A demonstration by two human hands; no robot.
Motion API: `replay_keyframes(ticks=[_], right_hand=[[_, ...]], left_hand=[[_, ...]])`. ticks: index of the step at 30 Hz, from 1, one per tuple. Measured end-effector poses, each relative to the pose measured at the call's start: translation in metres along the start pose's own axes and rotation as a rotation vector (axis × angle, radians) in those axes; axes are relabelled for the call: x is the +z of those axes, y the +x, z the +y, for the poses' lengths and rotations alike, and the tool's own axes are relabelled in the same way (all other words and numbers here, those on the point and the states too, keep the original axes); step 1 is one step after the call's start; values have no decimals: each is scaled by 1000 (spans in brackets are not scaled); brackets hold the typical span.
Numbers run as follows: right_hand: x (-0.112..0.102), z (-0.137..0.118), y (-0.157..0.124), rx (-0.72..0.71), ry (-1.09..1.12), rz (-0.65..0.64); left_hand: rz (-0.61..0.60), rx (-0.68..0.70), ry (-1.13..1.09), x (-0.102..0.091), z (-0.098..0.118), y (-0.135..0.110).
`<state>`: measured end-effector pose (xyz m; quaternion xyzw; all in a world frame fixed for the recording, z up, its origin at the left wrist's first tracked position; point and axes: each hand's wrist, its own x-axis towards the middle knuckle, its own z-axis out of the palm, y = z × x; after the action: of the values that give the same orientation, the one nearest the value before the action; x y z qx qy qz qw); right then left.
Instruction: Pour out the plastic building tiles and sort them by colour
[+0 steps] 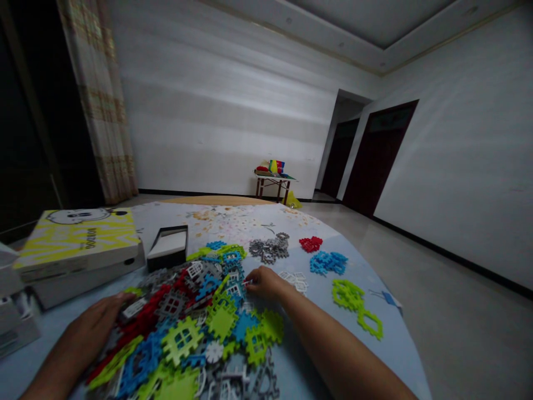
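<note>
A heaped pile of plastic interlocking building pieces (222,319) in green, blue, red, grey and white spreads over the near part of the table. At its left edge lies my left hand (97,322), fingers stretched out and touching the pieces, holding nothing that I can see. My right hand (264,282) is at the pile's right side, thumb and fingers pinched together. Something small, whitish and reddish, shows at those fingertips, too blurred to name. Just beyond that hand is a small group of white pieces (296,281), partly covered by the wrist.
Separate groups of grey pieces (270,248), red pieces (311,244), blue pieces (328,263) and green pieces (348,294) lie along the right. A yellow-and-white box (79,241) and an open black box (169,247) stand at left. The round table's edge (410,339) curves nearby.
</note>
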<state>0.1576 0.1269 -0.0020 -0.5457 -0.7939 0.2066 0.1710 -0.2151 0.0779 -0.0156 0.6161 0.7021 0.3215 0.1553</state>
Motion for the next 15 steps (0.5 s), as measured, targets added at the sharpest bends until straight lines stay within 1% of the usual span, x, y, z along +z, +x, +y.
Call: replay_keyframes(ticks=[3, 6, 10, 15], right_hand=[[-1, 2, -1, 5, 31, 37], [-6, 10, -6, 1, 147, 109], [-22, 29, -18, 5, 309, 241], [-45, 60, -34, 37, 376, 365]], left_hand=[[18, 4, 6, 2, -6, 2], [25, 28, 2, 5, -13, 5], [30, 44, -5, 7, -20, 9], [59, 99, 33, 13, -36, 16]])
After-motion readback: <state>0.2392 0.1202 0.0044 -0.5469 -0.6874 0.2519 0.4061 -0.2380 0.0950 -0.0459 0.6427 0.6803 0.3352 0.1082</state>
